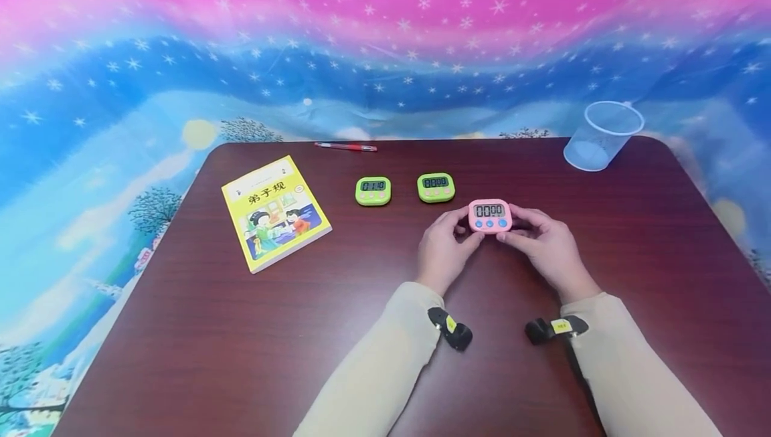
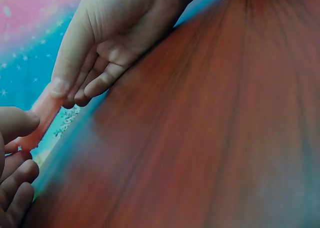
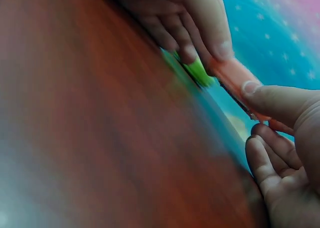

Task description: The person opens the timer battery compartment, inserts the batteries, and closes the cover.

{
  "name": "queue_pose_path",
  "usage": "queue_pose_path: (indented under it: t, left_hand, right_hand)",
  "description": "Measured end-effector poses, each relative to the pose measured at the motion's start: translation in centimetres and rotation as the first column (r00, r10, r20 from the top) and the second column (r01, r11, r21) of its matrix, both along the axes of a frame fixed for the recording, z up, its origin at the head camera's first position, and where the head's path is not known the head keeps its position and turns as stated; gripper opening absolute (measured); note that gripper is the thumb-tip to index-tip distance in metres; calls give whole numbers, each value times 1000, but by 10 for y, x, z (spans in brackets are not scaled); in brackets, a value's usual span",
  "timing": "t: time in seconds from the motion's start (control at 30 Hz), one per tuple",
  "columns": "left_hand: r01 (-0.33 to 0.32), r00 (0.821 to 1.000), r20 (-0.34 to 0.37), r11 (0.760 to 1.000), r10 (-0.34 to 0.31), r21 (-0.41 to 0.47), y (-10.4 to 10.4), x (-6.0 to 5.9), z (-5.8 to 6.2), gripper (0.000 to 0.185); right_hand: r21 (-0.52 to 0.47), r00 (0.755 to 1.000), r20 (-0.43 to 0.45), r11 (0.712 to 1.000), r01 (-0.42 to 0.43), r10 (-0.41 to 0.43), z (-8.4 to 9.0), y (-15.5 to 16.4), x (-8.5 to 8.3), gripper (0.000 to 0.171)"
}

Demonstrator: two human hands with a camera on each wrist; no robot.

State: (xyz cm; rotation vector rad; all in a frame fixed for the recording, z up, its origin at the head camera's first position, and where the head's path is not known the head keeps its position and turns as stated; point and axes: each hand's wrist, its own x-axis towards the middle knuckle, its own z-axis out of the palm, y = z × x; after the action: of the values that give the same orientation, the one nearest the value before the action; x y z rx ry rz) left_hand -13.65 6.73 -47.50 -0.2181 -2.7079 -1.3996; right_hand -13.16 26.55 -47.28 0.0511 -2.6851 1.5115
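Observation:
Both hands hold a pink digital timer [image 1: 490,217] with blue buttons, its screen reading 00 00. My left hand [image 1: 444,248] pinches its left end between thumb and fingers, and my right hand [image 1: 549,249] pinches the right end the same way. In the left wrist view the timer's pink edge [image 2: 46,110] spans the two thumbs. The right wrist view shows that edge [image 3: 236,80] tilted, with both thumbs on the near side. Just beyond my left hand lies a green timer [image 1: 436,187]; a second green timer [image 1: 373,191], reading 01 10, is farther left.
A yellow picture book [image 1: 276,213] lies on the left of the dark wooden table [image 1: 337,330]. By the back edge is a red pen [image 1: 346,147]. A clear plastic cup [image 1: 602,137] stands at the back right corner. Patterned cloth [image 1: 385,42] hangs behind the table.

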Motion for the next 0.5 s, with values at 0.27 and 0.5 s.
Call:
queue_pose_path:
  t: [0.27, 0.5]
  left_hand:
    - [82, 995, -27, 964, -91, -251, 17, -13, 1, 56]
    - [114, 993, -7, 948, -122, -298, 32, -34, 0, 56]
  right_hand:
    - [89, 997, -7, 993, 78, -78, 3, 18, -17, 52]
    - [166, 990, -22, 976, 139, -137, 4, 24, -27, 48]
